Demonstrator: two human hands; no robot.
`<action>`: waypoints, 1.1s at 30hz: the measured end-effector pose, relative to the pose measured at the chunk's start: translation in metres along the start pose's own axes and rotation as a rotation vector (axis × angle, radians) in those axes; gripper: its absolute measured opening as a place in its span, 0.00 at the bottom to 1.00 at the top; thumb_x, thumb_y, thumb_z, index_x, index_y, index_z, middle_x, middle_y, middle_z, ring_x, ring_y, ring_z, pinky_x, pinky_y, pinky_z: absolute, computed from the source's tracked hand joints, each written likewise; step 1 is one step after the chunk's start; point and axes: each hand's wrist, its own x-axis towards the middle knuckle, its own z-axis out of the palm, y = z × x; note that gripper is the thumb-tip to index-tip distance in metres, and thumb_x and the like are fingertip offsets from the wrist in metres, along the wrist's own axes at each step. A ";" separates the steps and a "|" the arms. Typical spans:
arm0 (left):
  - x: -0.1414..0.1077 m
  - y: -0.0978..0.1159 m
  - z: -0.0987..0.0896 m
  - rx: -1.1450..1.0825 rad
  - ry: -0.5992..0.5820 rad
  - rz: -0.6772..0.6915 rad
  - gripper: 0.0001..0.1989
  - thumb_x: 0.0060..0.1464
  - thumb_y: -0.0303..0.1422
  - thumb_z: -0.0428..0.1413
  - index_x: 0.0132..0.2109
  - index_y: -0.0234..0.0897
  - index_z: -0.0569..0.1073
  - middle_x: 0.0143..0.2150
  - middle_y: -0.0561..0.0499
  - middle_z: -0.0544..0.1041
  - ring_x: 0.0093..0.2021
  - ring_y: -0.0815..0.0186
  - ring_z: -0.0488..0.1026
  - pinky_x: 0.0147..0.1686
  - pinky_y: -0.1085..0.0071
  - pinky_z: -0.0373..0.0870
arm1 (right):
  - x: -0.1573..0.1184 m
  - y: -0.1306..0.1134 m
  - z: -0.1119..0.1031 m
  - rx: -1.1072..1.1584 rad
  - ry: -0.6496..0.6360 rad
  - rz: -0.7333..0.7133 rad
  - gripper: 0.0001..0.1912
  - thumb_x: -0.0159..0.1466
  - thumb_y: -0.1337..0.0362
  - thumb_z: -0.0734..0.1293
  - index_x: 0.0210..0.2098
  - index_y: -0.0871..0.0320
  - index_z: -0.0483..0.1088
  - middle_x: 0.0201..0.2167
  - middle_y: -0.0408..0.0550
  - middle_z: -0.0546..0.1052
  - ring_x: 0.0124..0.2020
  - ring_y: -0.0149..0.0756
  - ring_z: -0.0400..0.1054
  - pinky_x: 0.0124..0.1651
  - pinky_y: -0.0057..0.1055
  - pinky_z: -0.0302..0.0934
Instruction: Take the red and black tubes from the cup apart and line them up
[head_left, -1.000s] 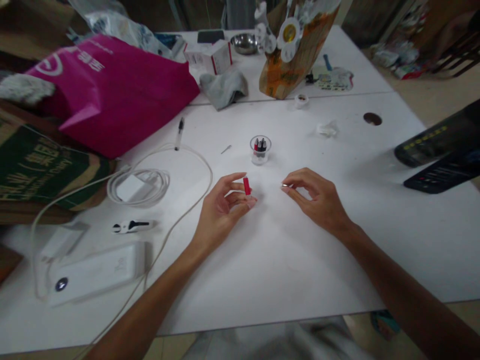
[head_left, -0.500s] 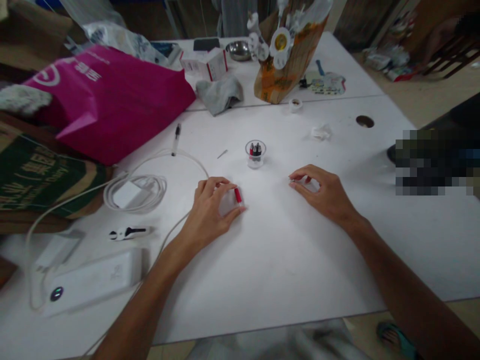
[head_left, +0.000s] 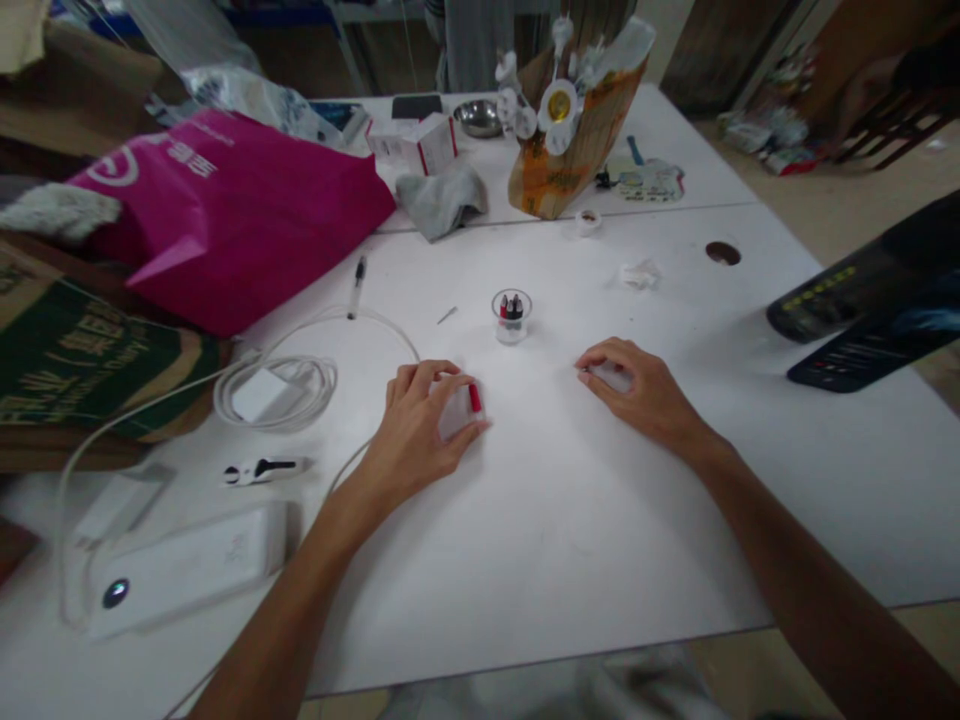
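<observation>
My left hand holds a short red cylinder lengthwise between thumb and fingertips, above the white table. One end of this cylinder looks pale or clear. To the right, my right hand has thumb and index finger pinched together; a tiny dark speck shows at the tips, too small to name. Just beyond and between the hands stands a small clear cup with several red and black pieces with metal tips upright in it. A thin metal pin-like piece lies left of the cup.
To the left are a power bank, a coiled cable, nail clippers, a pen and a magenta bag. Dark bottles stand at right. A tape roll and crumpled tissue lie farther back.
The camera view has shifted slightly, so table items sit a little lower in the picture. My right thumb and index finger look closer together. The left hand keeps its hold on the red cylinder.
</observation>
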 end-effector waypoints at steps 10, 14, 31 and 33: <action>0.000 0.001 -0.001 0.012 -0.016 0.006 0.25 0.67 0.46 0.69 0.66 0.43 0.78 0.68 0.37 0.77 0.66 0.39 0.70 0.67 0.38 0.68 | 0.002 -0.005 -0.004 0.013 -0.020 0.031 0.04 0.72 0.65 0.74 0.45 0.50 0.80 0.45 0.49 0.86 0.47 0.46 0.80 0.55 0.45 0.73; -0.001 0.001 -0.001 0.013 -0.011 0.008 0.26 0.67 0.46 0.69 0.66 0.44 0.78 0.69 0.37 0.77 0.66 0.39 0.70 0.67 0.38 0.68 | 0.002 -0.005 -0.004 0.014 -0.018 0.031 0.03 0.72 0.64 0.74 0.46 0.50 0.80 0.45 0.49 0.86 0.47 0.46 0.80 0.55 0.46 0.73; 0.006 0.027 -0.011 -0.686 0.369 -0.251 0.16 0.70 0.48 0.69 0.54 0.42 0.85 0.52 0.45 0.85 0.51 0.57 0.80 0.58 0.59 0.76 | 0.010 -0.009 -0.005 0.310 0.475 0.176 0.17 0.70 0.45 0.80 0.44 0.52 0.82 0.41 0.48 0.85 0.41 0.42 0.79 0.48 0.42 0.77; 0.005 0.028 -0.008 -0.833 0.443 -0.318 0.17 0.70 0.49 0.69 0.52 0.41 0.85 0.50 0.46 0.85 0.51 0.59 0.80 0.56 0.62 0.76 | 0.011 -0.006 -0.005 0.359 0.541 0.213 0.20 0.68 0.43 0.82 0.44 0.52 0.81 0.40 0.48 0.85 0.41 0.41 0.80 0.47 0.41 0.79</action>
